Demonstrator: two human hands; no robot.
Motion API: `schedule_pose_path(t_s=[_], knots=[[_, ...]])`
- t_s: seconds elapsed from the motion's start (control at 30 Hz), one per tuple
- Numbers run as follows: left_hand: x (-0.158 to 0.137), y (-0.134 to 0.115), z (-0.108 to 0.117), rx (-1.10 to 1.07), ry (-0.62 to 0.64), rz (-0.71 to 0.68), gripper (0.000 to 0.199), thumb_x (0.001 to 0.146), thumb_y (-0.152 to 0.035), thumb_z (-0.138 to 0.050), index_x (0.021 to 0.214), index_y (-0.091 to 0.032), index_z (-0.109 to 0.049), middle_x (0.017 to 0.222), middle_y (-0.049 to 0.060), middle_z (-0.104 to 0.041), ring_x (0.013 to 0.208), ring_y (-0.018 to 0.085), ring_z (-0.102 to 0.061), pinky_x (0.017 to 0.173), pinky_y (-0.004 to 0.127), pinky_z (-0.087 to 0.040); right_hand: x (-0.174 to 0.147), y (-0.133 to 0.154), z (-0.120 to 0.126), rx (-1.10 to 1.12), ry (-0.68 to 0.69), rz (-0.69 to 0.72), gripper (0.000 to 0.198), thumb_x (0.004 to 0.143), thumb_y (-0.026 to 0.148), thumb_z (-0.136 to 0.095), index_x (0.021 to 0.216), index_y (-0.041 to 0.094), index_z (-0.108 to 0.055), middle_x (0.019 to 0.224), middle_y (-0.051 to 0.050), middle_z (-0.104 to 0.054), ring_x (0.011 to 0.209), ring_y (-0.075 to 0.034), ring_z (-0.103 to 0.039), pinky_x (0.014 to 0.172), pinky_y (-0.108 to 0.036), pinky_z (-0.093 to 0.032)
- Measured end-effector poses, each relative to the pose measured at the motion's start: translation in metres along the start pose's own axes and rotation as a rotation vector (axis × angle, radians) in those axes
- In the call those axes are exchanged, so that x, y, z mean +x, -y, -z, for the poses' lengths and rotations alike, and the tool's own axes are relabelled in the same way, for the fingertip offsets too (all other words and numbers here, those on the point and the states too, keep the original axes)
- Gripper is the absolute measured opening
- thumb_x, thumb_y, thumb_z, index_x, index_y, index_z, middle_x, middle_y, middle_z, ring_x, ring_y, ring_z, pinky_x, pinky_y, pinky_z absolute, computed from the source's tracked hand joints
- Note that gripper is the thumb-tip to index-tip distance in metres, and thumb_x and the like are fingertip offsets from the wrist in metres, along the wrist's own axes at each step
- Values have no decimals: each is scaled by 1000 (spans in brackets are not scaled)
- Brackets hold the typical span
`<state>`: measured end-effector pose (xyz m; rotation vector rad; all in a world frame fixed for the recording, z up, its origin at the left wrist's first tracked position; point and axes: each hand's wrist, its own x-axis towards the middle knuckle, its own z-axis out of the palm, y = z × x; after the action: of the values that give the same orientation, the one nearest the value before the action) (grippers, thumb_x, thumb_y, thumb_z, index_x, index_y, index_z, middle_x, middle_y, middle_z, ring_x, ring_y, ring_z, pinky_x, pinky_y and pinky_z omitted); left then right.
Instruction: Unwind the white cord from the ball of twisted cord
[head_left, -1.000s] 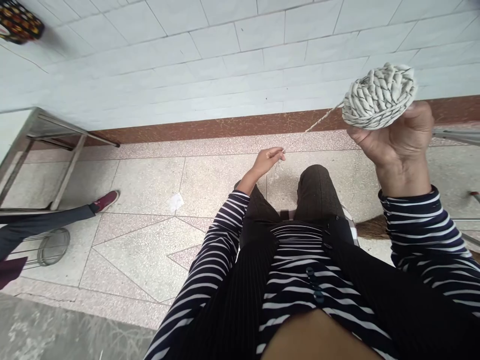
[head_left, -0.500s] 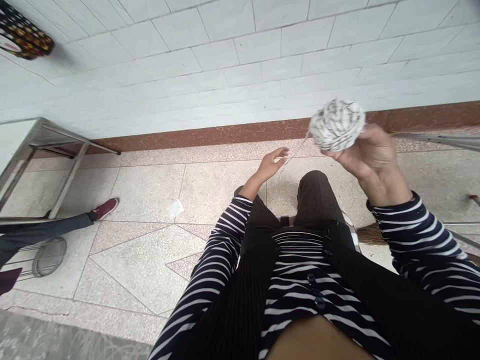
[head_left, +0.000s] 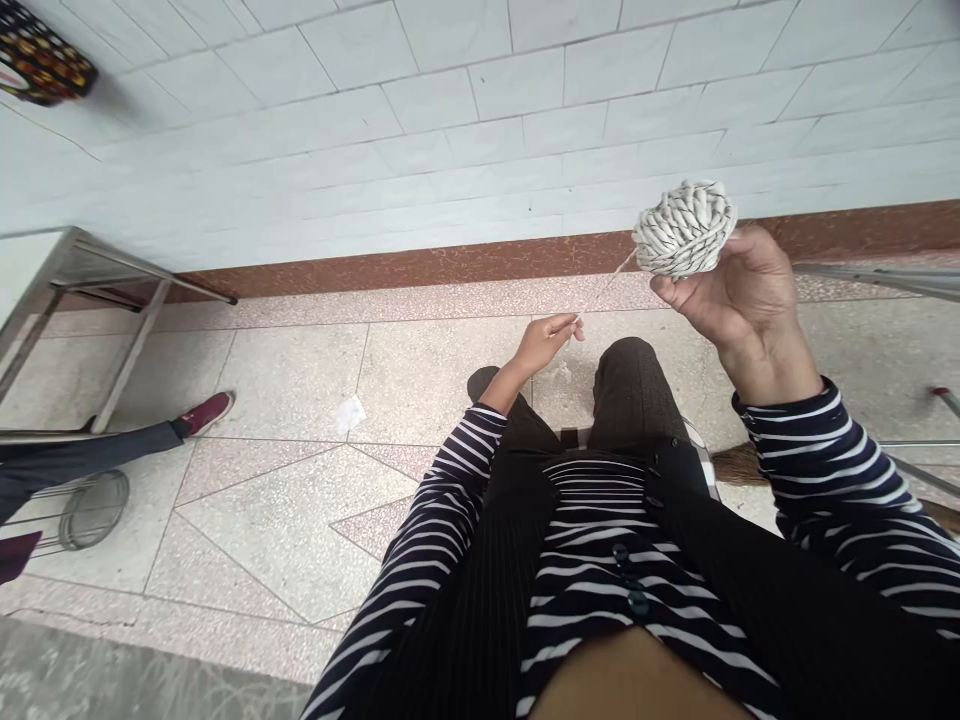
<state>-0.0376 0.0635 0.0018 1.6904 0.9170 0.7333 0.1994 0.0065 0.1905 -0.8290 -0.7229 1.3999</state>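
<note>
- White tiled wall (head_left: 375,150), thin grey joints running across it
- Reddish-brown mottled skirting (head_left: 412,265) along the wall's foot
- Pale speckled floor (head_left: 292,375), with pink bands and triangles set between dark lines
- At far left, a light-topped table (head_left: 26,260) on metal legs, near the wall
- Grey, streaked strip of ground (head_left: 135,670) at lower left
- Soft, even light

The ball (head_left: 684,230) is coloured off-white and streaked with thin dark lines. The sleeves (head_left: 817,470) are striped in navy and white; the vest (head_left: 472,600) is coloured plain black, the trousers (head_left: 634,390) dark brown. The wall (head_left: 517,110) is tiled in pale bluish white and edged with a reddish-brown band (head_left: 450,262). The floor (head_left: 277,380) is speckled cream and patterned with pink triangles (head_left: 377,525).
</note>
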Motion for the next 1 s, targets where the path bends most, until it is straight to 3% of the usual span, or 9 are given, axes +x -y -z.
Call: schedule_pose_path(t_s=[0.1, 0.27, 0.37, 0.47, 0.53, 0.6, 0.73, 0.87, 1.0], knots=[[-10, 20, 0, 79, 56, 76, 33, 102, -35, -55, 83, -17, -74, 105, 8, -81, 106, 20, -73, 104, 31, -51, -4, 10, -7, -127, 34, 63, 40, 64, 34, -80, 102, 33, -67, 99, -2, -76, 124, -30, -69, 73, -34, -64], [-5, 45, 6, 190, 64, 145, 28, 101, -28, -53, 87, -18, -75, 105, 6, -82, 105, 20, -73, 103, 30, -51, -2, 9, -15, -82, 45, -31, 48, 63, 29, -82, 109, 32, -68, 101, -2, -77, 119, -29, -70, 70, -32, -63], [2, 52, 19, 262, 45, 168, 26, 100, -26, -54, 94, -18, -78, 104, 7, -82, 104, 22, -74, 105, 33, -52, -3, 19, -19, -90, 91, 21, 63, 64, 31, -84, 125, 38, -67, 111, -3, -79, 133, -35, -66, 92, -48, -66], [5, 53, 33, 353, -12, 245, 19, 96, -20, -62, 95, -16, -80, 116, 12, -83, 117, 27, -74, 115, 40, -49, -5, 42, -22, -202, 183, 126, 85, 56, 33, -92, 134, 51, -63, 123, -2, -80, 149, -43, -55, 113, -65, -56], [6, 44, 37, 314, -97, 240, 21, 97, -19, -63, 108, -16, -80, 129, 15, -80, 127, 28, -71, 121, 44, -46, -6, 51, -24, -261, 213, 124, 92, 51, 30, -95, 133, 58, -63, 121, 0, -80, 151, -46, -51, 111, -67, -58], [11, 24, 34, 180, -174, 133, 30, 103, -26, -61, 129, -19, -75, 141, 14, -75, 134, 27, -68, 122, 45, -46, -5, 45, -28, -243, 190, 80, 79, 56, 33, -93, 126, 58, -67, 121, 2, -80, 149, -44, -53, 106, -63, -63], [29, -35, 10, -42, -175, -123, 42, 110, -44, -56, 148, -26, -63, 147, 10, -70, 142, 27, -62, 121, 48, -47, 1, 2, -33, -203, 132, -79, 42, 63, 30, -85, 104, 33, -77, 116, -3, -80, 125, -40, -70, 92, -56, -71], [33, -67, -14, -84, -133, -100, 38, 107, -48, -61, 126, -18, -74, 118, 10, -80, 120, 27, -71, 110, 45, -53, 17, -18, -24, -246, 192, -120, 39, 68, 29, -86, 106, 28, -74, 115, -6, -78, 121, -37, -72, 86, -54, -72], [12, -56, -24, -63, -63, -43, 38, 107, -46, -58, 89, -17, -75, 94, 7, -79, 97, 20, -72, 98, 34, -54, 35, -11, 3, -358, 129, -73, 47, 67, 26, -90, 110, 28, -74, 109, -5, -75, 115, -37, -75, 81, -52, -71]])
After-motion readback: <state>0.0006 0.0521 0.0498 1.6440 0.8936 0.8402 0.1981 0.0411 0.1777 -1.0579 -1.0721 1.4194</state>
